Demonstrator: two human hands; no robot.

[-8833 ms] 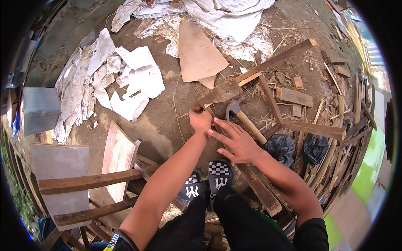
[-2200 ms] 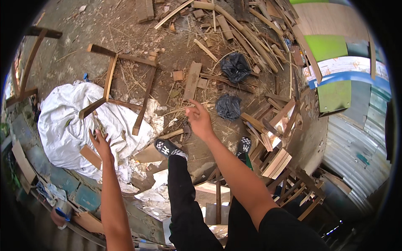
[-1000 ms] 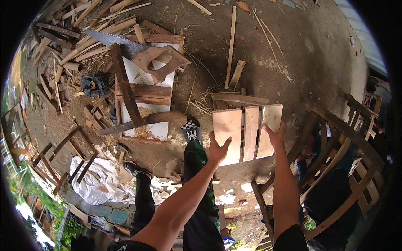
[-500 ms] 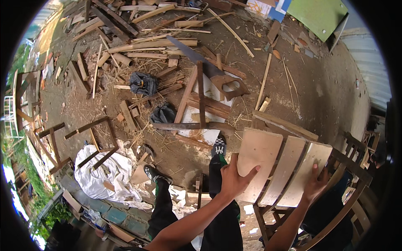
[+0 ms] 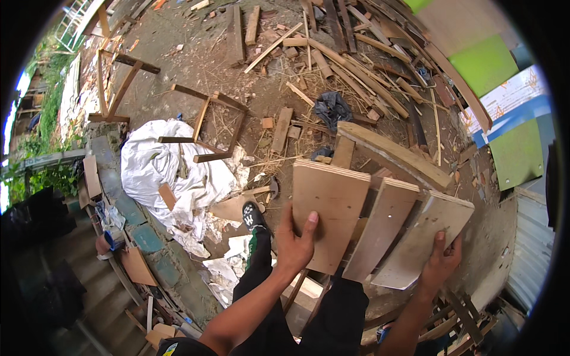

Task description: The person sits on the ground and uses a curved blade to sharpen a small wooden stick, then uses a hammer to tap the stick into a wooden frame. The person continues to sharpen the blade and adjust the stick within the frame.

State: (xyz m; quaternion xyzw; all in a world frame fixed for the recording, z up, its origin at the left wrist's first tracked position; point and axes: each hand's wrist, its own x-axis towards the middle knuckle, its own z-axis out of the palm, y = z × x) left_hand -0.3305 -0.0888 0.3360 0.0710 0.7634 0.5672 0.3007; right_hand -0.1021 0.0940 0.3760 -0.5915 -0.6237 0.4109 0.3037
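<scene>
Before me I hold a slatted wooden piece (image 5: 380, 228) between both hands. Three pale plywood boards lie side by side on it with gaps between them, and a thick wooden bar (image 5: 395, 155) runs along its far end. My left hand (image 5: 298, 240) grips the outer edge of the left board, thumb on its face. On the other side my right hand (image 5: 440, 264) closes on the edge of the right board, its thumb also on top. The fingers underneath are partly hidden by the wood.
A white sheet (image 5: 172, 160) lies crumpled at left, with small wooden frames (image 5: 205, 127) at it. Scrap lumber (image 5: 356, 71) and a black plastic bag (image 5: 332, 111) are farther off. A low block wall (image 5: 157, 255) runs along the left; a green board (image 5: 516, 155) and corrugated metal sheet (image 5: 528, 237) stand right.
My view has turned left, so the saw and the wood around it are out of sight. Both hands have carried the slatted piece leftward, away from the dark wooden chair frames.
</scene>
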